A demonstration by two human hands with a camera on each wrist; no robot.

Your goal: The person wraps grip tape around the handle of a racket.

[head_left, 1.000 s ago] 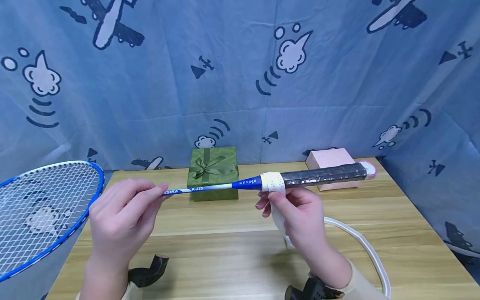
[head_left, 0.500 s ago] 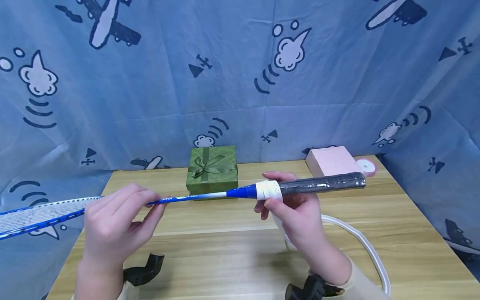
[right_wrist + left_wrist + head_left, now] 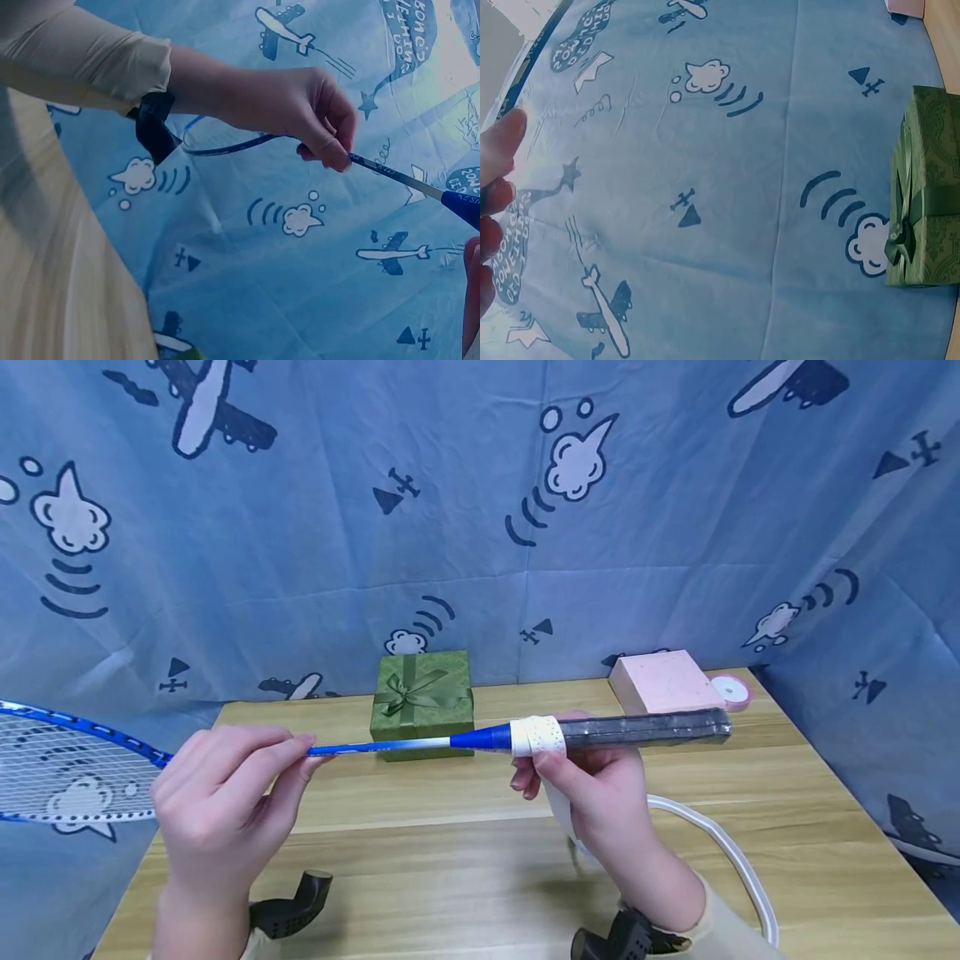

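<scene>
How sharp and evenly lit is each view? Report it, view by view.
Head view: even light, sharp on the racket handle, soft shadows on the table. Left wrist view: glare washes out the top left corner, the left hand's fingertips blur at the edge. Right wrist view: dim, blue-tinted, with the sleeve blurred.

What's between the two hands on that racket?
The thin blue-and-white shaft spans from left hand to right hand, with the green gift box behind; head view.
</scene>
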